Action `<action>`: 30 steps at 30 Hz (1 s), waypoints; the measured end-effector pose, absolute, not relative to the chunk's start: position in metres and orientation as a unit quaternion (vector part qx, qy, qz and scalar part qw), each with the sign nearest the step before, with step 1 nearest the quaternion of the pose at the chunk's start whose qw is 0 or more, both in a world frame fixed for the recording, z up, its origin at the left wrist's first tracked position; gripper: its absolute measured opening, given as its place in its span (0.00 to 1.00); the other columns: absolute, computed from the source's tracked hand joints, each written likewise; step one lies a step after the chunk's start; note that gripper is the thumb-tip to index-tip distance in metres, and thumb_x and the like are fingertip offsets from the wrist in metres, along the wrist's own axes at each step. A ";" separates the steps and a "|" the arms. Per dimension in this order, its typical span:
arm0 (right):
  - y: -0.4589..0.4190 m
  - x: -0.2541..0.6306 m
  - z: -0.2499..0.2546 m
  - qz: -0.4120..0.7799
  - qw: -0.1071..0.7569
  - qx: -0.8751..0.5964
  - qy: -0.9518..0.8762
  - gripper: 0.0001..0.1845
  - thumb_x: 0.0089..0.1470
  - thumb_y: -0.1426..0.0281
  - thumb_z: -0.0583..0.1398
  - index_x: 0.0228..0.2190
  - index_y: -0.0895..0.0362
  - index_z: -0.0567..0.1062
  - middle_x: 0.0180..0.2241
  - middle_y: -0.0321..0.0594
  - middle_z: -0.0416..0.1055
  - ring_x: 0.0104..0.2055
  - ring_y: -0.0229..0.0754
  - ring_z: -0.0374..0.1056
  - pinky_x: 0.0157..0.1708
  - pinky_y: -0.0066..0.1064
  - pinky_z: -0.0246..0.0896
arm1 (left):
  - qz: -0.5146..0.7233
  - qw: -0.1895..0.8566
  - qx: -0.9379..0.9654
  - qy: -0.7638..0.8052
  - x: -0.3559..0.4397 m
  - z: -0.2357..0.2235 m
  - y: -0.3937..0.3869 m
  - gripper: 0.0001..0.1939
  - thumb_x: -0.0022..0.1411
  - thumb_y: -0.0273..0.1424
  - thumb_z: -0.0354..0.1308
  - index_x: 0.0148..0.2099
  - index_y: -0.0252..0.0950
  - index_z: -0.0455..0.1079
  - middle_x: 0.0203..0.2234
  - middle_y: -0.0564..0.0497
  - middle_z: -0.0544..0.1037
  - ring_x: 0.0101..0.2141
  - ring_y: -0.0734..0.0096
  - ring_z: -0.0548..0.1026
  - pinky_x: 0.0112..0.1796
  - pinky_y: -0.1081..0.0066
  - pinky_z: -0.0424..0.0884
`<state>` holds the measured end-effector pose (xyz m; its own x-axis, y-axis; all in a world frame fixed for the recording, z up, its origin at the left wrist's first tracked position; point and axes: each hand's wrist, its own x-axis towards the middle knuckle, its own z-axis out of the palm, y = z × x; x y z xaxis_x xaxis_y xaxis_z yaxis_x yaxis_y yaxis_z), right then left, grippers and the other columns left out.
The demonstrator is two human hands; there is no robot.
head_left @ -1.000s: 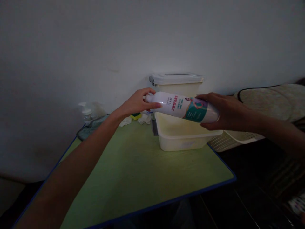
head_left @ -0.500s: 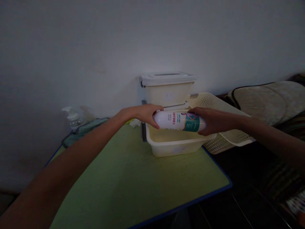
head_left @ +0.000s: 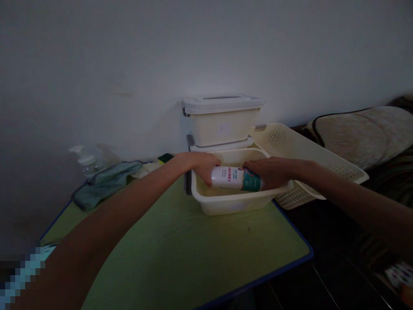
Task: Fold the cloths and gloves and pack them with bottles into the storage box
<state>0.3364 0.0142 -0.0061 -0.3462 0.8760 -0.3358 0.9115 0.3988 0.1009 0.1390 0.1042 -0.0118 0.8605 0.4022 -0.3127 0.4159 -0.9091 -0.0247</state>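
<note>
A white bottle point(head_left: 232, 178) with a teal and red label lies on its side, held low inside an open cream plastic bin point(head_left: 237, 203) at the back right of the green table point(head_left: 180, 254). My left hand point(head_left: 200, 165) is closed round the bottle's neck end. At the bottle's base end, my right hand point(head_left: 270, 170) wraps the labelled part. Both hands reach over the bin's rim.
Behind the open bin stands a lidded cream box point(head_left: 222, 119) on another lid. A perforated cream basket point(head_left: 301, 159) leans off the table's right edge. A teal cloth point(head_left: 103, 183), a pump bottle point(head_left: 84, 159) and small items lie at the back left. A cushion point(head_left: 364, 131) is far right.
Both hands have lowered the bottle from above the bin down into it, and it now sits below the rim. The view has shifted a little to the left.
</note>
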 end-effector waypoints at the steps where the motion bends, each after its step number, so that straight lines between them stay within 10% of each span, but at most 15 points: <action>1: 0.016 0.334 -0.009 -0.058 0.177 0.541 0.820 0.29 0.38 0.64 0.63 0.45 0.61 0.68 0.44 0.53 0.71 0.41 0.53 0.69 0.37 0.39 0.63 | -0.167 0.020 0.962 0.215 0.141 -0.015 0.104 0.26 0.42 0.38 0.63 0.45 0.32 0.70 0.37 0.44 0.78 0.32 0.63 0.75 0.31 0.71 0.68; 30: 0.028 0.351 -0.056 -0.125 0.111 0.551 0.818 0.30 0.46 0.67 0.60 0.52 0.61 0.66 0.49 0.55 0.69 0.46 0.53 0.70 0.43 0.42 0.64 | -0.191 -0.052 0.948 0.249 0.152 -0.029 0.091 0.22 0.42 0.33 0.67 0.42 0.31 0.74 0.37 0.40 0.78 0.37 0.55 0.75 0.40 0.63 0.69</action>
